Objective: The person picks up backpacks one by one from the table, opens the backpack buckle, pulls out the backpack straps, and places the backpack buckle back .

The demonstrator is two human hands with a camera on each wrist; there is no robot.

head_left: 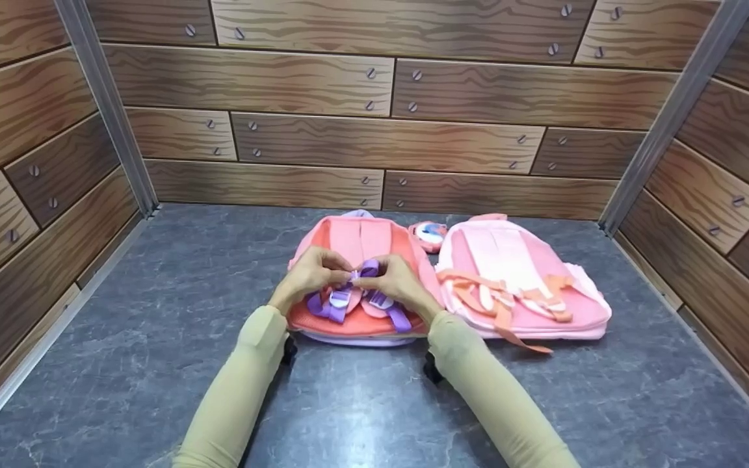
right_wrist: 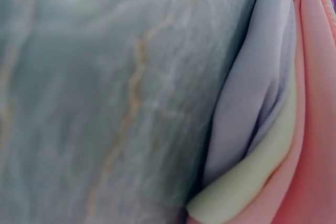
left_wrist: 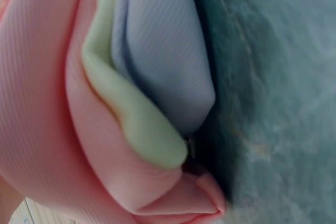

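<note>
Both the left hand and the right hand pinch purple webbing strap between their fingers, apparently steadying it from either side; the coral-pink fabric backpack lies strap side up on the dark grey marbled desk, likely keeping the webbing reachable.

Note hidden, cropped, tiny parts.
Cannot fully see purple strap behind left hand and right hand; cannot make out design on round charm; find sleeves cut off below, coral backpack cropped in both wrist views.
</note>
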